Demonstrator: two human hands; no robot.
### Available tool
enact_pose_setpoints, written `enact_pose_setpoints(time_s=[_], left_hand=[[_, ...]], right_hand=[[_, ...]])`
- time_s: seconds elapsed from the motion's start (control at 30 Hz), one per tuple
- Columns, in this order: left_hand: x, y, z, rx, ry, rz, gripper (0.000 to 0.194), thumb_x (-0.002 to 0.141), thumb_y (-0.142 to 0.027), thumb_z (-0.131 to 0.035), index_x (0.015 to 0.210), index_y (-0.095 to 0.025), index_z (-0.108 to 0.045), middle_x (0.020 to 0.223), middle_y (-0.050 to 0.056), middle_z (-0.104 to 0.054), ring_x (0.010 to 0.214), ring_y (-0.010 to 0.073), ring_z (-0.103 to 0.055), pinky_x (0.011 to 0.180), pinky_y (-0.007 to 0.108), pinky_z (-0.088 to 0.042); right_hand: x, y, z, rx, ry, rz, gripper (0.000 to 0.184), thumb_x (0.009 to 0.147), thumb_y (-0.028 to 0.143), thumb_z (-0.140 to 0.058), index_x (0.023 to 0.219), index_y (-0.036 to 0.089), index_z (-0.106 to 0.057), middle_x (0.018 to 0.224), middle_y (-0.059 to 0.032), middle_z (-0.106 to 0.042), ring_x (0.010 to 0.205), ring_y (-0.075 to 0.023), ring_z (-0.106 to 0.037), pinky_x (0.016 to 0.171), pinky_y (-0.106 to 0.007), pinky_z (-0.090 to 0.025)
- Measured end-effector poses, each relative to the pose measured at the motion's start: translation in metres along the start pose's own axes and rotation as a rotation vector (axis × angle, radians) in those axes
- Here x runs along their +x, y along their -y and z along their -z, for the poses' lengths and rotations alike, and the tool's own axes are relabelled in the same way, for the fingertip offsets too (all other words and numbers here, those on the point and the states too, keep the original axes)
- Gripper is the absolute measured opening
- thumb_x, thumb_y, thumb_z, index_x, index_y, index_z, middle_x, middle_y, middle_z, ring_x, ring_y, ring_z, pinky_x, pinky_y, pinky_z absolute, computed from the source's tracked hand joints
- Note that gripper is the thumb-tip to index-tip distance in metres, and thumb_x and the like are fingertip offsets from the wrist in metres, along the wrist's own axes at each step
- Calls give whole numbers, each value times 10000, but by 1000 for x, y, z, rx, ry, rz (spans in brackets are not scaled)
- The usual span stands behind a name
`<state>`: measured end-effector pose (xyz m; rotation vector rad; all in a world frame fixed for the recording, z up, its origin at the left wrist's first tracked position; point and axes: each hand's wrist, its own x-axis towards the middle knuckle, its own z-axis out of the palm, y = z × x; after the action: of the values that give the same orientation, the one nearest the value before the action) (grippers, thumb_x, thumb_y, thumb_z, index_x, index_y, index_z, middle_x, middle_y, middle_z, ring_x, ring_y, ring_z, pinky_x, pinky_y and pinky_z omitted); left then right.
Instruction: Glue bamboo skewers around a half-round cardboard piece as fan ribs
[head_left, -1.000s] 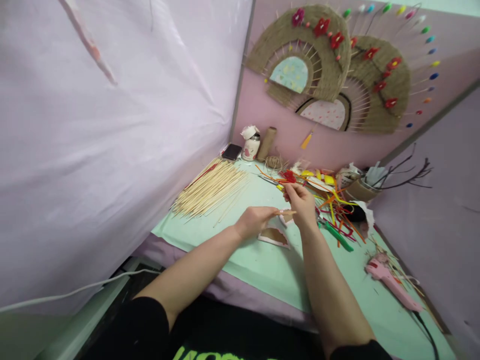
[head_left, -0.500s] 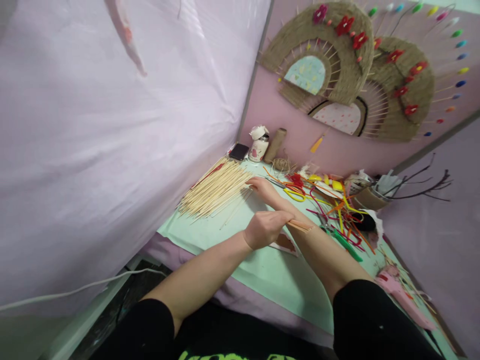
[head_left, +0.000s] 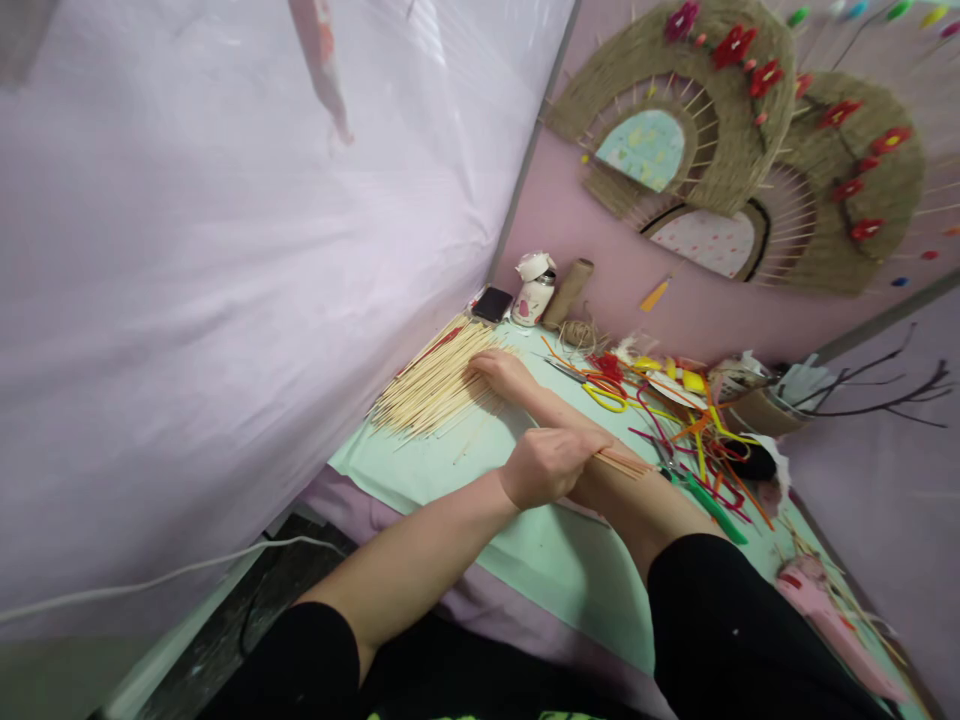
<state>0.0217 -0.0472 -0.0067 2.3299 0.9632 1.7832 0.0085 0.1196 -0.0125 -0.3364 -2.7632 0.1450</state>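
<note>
A bundle of thin wooden sticks [head_left: 624,463] is gripped in my left hand [head_left: 549,466], which is closed and lies across my right forearm. My right hand [head_left: 496,374] reaches past it to a wide pile of bamboo skewers [head_left: 431,388] on the pale green cloth [head_left: 420,475]. Its fingers are bent over the right side of the pile and touch the sticks; the fingertips are partly hidden. A flat card [head_left: 583,513] lies mostly covered beneath my left hand and right forearm.
Yellow-handled scissors [head_left: 604,397], colourful pipe cleaners [head_left: 701,440] and green-handled pliers [head_left: 716,508] lie to the right. A pink glue gun [head_left: 832,620] rests at the right edge. Behind stand a white bottle [head_left: 534,298], a phone [head_left: 492,304] and a twine roll [head_left: 568,292]. Dark branches [head_left: 892,385] stick out.
My right hand has moved left onto the skewer pile, and the loose skewers beside it now lie closer in. My left hand still holds its bundle. The camera view has shifted slightly.
</note>
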Motion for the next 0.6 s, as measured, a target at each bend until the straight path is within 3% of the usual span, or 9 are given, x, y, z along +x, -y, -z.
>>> enact_pose_setpoints(time_s=[0.27, 0.6], left_hand=[[0, 4, 6, 38, -52, 95, 340, 911, -153, -393, 1098, -185, -675, 963, 71, -770, 895, 176, -733, 869, 292, -578], [0, 4, 4, 46, -48, 113, 320, 903, -151, -407, 1069, -183, -678, 967, 63, -772, 887, 178, -732, 861, 294, -583]], right_hand=[[10, 2, 11, -163, 186, 183, 212, 948, 138, -508, 991, 176, -712, 988, -98, -698, 962, -200, -569, 818, -301, -433], [18, 7, 15, -304, 244, 243, 204, 960, 161, -477, 900, 171, -672, 912, -98, -660, 891, -200, -521, 754, -301, -381]])
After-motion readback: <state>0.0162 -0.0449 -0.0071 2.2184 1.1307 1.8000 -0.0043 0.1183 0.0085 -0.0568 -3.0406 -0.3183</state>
